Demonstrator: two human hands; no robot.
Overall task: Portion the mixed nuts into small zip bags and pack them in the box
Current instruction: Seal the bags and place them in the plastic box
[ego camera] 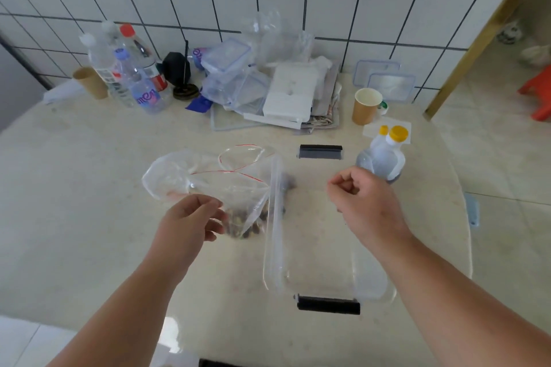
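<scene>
Near the middle of the frame the left hand (193, 217) holds a clear zip bag (208, 182) by its lower edge, fingers curled round the plastic. The bag has a red line along its seal and is open and crumpled, puffed out toward the upper left. A small heap of mixed nuts (247, 225) sits in its lowest corner, just right of the left hand's fingers.

Right of the bag stands a clear plastic box (325, 247) with black clips at its near and far ends (the near clip lies low in the centre of the frame). The bag's corner touches or overlaps the box's left wall; which one I cannot tell.

The right hand (360, 197) hangs above the far right part of the box, fingers curled in loosely, thumb against forefinger; whether it pinches anything is too small to tell.

Behind it, right of centre, is a bottle with a yellow cap (384, 155), and further up a paper cup (365, 106). Along the tiled wall at the top lie water bottles (131, 74) and stacked clear containers (232, 74).
</scene>
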